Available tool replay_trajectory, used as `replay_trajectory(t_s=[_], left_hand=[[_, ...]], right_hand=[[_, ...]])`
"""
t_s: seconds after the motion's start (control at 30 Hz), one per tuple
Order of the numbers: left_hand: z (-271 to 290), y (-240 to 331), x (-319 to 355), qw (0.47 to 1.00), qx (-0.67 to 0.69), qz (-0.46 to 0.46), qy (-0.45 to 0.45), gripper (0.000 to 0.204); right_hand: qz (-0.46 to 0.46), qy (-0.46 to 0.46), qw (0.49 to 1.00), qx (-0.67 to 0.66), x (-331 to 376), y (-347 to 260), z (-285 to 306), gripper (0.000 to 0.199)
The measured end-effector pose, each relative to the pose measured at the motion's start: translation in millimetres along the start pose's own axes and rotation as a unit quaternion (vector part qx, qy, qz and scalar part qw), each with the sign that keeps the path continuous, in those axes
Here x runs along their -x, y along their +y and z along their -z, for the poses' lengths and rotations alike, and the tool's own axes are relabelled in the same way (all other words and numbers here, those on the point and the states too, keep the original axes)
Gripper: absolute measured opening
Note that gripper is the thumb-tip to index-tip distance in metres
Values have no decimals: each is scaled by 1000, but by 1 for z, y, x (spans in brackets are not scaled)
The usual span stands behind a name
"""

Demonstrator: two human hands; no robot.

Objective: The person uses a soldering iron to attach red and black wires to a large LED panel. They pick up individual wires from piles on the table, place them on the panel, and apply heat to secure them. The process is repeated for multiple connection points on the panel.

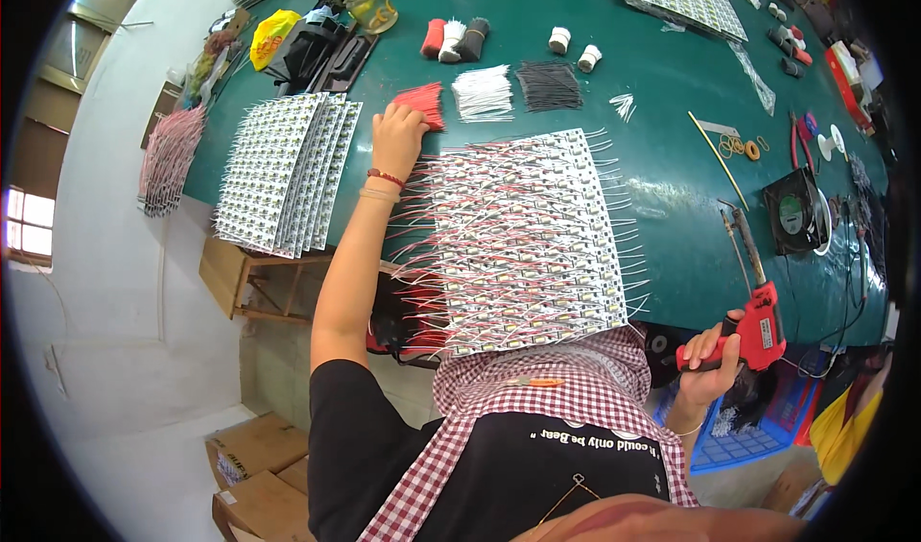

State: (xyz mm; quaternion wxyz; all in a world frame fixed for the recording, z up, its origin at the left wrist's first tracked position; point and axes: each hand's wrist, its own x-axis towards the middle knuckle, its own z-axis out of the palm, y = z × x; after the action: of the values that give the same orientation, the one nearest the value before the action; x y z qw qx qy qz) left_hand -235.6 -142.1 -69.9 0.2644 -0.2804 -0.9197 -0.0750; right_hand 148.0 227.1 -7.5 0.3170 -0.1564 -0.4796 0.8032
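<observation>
Your left hand (397, 131) is at the red wires (420, 99), off the board's (523, 245) far-left corner; pinch can't be told. Your right hand (712, 367) grips the iron (765, 329), right of board; judged best: tip clear, wires taken singly.

Black T-shirt (499, 470), burgundy checked apron (585, 396)

Clearance: bare green tabletop (667, 197) lies between the wired panel (566, 225) and the fan (794, 214); a yellow stick (718, 158) and the soldering gun (763, 331) obstruct its fan side. The panel stack (278, 177) and projecting wire ends (422, 223) flank the left hand (398, 139).
</observation>
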Motion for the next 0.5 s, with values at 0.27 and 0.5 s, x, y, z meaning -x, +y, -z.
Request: replay_trajectory(t_s=[0.27,0.5], left_hand=[[5,-14,-5,987,144,44,58,10],[14,-10,-5,743,568,342,95,19]], right_hand=[[21,-14,1000,-6,-5,-4,-10,34],[29,-9,999,-12,-9,-2,-12,35]])
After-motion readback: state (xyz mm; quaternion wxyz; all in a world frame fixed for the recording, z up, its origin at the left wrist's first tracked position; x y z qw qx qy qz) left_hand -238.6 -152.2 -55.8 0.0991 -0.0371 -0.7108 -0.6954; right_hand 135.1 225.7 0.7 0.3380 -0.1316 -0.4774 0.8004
